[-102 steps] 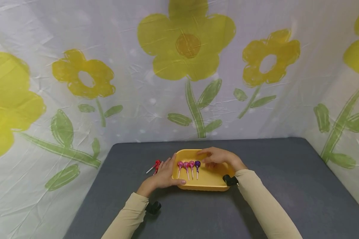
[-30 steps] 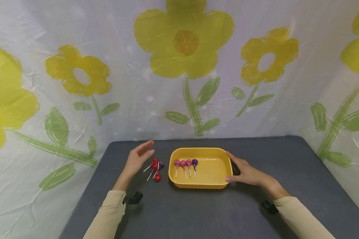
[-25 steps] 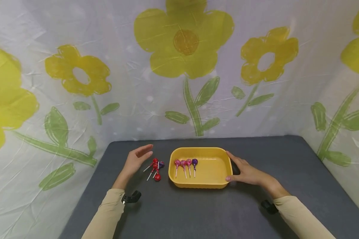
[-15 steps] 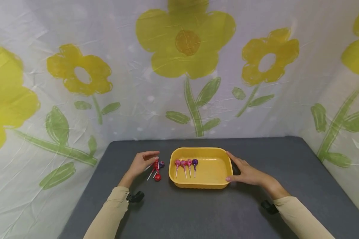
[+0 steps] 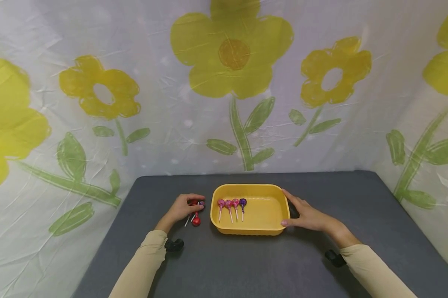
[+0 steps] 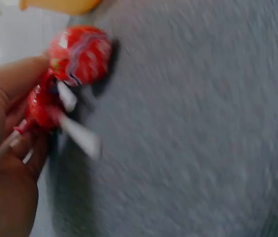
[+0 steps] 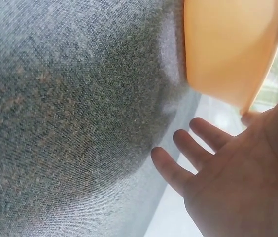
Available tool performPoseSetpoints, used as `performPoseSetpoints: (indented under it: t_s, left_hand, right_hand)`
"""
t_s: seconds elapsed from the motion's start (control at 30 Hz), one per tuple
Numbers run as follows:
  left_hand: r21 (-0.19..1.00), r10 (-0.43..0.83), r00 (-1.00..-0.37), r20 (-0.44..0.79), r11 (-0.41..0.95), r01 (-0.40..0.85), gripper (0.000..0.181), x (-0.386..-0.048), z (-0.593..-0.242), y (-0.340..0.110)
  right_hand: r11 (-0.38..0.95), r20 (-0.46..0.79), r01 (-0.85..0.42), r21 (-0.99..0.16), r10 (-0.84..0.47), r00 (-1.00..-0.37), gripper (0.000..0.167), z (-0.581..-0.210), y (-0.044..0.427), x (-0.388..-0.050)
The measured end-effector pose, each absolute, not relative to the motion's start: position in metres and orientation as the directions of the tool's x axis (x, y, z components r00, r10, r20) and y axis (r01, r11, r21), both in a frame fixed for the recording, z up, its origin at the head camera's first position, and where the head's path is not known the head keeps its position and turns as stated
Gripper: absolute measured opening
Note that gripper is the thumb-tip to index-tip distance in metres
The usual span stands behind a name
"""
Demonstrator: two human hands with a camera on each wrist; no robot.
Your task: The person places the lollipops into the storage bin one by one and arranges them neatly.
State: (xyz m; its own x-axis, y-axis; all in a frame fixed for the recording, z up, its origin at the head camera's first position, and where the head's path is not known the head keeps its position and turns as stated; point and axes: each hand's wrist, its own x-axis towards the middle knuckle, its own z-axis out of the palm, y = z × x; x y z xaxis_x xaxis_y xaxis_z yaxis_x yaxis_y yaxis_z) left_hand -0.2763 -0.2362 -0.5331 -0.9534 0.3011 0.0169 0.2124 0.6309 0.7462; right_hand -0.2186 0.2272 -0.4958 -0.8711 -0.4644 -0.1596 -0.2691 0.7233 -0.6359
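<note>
At the left of the table, my left hand (image 5: 180, 208) is over a small pile of lollipops, thumb and fingers closing round some of them. A red lollipop (image 5: 196, 222) sticks out below the hand, and a purple one (image 5: 202, 204) shows at the fingertips. The left wrist view is blurred; there a red-wrapped lollipop (image 6: 82, 55) lies by the thumb and another (image 6: 39, 106) sits between thumb and fingers. My right hand (image 5: 308, 214) touches the right end of a yellow tray (image 5: 250, 232) with thumb and index finger. Its other fingers (image 7: 164, 165) are straight and spread.
Inside the tray, pink lollipops (image 5: 229, 204) and a purple lollipop (image 5: 243, 202) lie in a row at the left, sticks toward me. Dark grey cloth covers the table (image 5: 242, 265). Behind it hangs a white curtain (image 5: 186, 136) with printed yellow flowers.
My left hand has left the tray's left side, reached over the loose lollipops and come down among them. My right hand has moved from inside the tray to its right end and stays there.
</note>
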Motion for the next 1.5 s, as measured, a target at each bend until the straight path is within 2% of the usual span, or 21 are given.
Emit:
performPoseSetpoints:
  t_s: [0.47, 0.8, 1.1, 1.3, 1.5]
  left_hand:
    - [0.765, 0.324, -0.943, 0.083, 0.586, 0.269, 0.026, -0.28, -0.546, -0.243]
    - [0.755, 0.286, -0.958, -0.003, 0.629, 0.185, 0.024, -0.28, -0.539, -0.238]
    - [0.762, 0.295, -0.955, 0.016, 0.615, 0.202, 0.024, -0.279, -0.535, -0.234]
    - [0.815, 0.269, -0.96, 0.078, 0.537, 0.217, 0.027, -0.276, -0.532, -0.235]
    - [0.874, 0.201, -0.975, 0.091, 0.453, 0.175, 0.035, -0.276, -0.525, -0.236]
  right_hand:
    - [0.713, -0.152, -0.273, -0.645, -0.471, -0.869, 0.108, -0.495, 0.226, -0.219]
    - [0.714, -0.158, -0.265, -0.648, -0.467, -0.87, 0.107, -0.495, 0.226, -0.219]
    - [0.717, -0.164, -0.261, -0.646, -0.464, -0.871, 0.107, -0.495, 0.226, -0.219]
    - [0.722, -0.167, -0.259, -0.642, -0.461, -0.872, 0.108, -0.496, 0.227, -0.219]
    - [0.72, -0.164, -0.257, -0.645, -0.458, -0.874, 0.108, -0.495, 0.227, -0.22]
